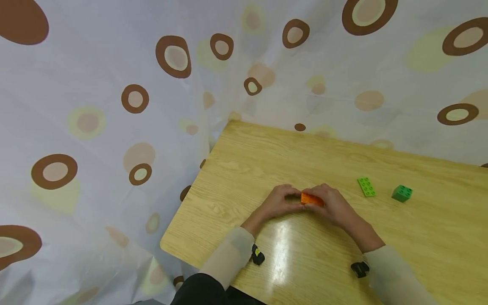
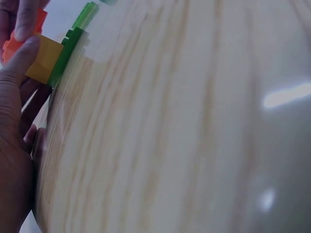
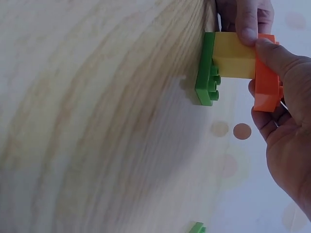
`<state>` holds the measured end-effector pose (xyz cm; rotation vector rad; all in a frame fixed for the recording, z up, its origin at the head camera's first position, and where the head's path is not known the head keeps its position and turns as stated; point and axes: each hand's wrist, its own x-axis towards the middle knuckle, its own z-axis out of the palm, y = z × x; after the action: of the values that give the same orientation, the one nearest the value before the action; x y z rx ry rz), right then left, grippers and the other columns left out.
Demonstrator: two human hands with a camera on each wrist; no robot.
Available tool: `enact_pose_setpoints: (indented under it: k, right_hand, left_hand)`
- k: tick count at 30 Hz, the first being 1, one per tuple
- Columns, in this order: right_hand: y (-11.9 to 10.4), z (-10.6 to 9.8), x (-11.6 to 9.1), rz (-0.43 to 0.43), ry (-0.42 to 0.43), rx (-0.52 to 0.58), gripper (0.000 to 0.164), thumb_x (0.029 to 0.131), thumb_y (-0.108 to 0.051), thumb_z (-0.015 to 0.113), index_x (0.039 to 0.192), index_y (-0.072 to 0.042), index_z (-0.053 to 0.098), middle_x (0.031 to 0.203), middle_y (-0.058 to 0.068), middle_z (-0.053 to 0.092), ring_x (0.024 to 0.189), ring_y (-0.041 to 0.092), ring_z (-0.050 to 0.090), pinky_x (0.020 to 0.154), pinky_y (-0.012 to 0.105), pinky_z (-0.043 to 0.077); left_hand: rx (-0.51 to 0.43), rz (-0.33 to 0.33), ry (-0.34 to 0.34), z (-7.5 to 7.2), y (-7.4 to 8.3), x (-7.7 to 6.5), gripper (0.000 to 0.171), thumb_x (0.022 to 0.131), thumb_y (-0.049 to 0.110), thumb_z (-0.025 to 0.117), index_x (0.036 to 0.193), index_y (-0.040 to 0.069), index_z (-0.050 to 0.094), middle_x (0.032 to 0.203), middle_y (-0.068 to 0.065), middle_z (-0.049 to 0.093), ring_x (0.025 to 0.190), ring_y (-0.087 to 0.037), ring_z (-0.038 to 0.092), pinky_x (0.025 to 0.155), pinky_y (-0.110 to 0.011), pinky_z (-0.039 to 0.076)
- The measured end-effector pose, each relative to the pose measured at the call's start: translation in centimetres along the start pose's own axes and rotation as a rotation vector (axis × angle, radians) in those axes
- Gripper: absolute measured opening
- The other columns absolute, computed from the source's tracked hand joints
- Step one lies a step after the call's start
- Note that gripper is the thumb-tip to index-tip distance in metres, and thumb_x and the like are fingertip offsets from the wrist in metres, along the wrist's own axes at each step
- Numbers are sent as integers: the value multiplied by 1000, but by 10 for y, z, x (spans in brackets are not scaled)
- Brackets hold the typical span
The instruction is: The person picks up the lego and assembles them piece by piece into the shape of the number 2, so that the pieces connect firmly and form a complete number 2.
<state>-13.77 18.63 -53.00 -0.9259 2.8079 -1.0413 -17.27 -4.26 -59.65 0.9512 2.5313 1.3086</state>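
Note:
In the head view both hands meet near the middle of the table around an orange toy building brick (image 1: 313, 200). My right hand (image 1: 332, 202) grips this brick between thumb and fingers. The right wrist view shows it on top of a yellow brick (image 3: 233, 56), which stands on a flat green brick (image 3: 204, 73) at the tabletop. My left hand (image 1: 279, 202) pinches the yellow brick, its thumb close to the orange brick's lower edge. In the head view the hands and the orange brick hide the lower two bricks.
To the right on the wooden table (image 1: 244, 161) lie a flat light green brick (image 1: 367, 187) and a taller dark green brick (image 1: 402, 193). A patterned curtain (image 1: 95, 203) hangs along the table's left and far edges.

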Motion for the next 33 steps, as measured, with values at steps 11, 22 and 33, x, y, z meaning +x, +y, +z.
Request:
enact_pose_setpoints:
  k: [11, 22, 33]
  right_hand:
    - [10, 14, -20, 72, 93, 33, 63, 92, -19, 85, 146, 0, 60, 136, 19, 67, 121, 40, 63, 96, 58, 54]
    - [79, -53, -86, 504, 664, 267, 77, 96, -14, 80, 162, -28, 43, 166, 3, 41, 154, 34, 35, 124, 58, 28]
    - [139, -62, -136, 704, 553, 261, 79, 105, -30, 68, 169, -23, 24, 171, -4, 33, 155, 6, 32, 112, 5, 29]
  left_hand:
    - [3, 5, 8, 3, 1, -2, 40, 91, 33, 87, 124, 15, 78, 108, 8, 73, 95, -1, 59, 90, -15, 47]
    - [32, -89, -10, 0, 3, -2, 48, 89, 41, 88, 130, 20, 76, 126, 9, 75, 118, -6, 62, 115, -31, 42]
    - [-443, -36, 74, 4, 7, -4, 45, 94, 11, 82, 138, 13, 71, 134, 3, 73, 123, -7, 67, 105, -30, 53]
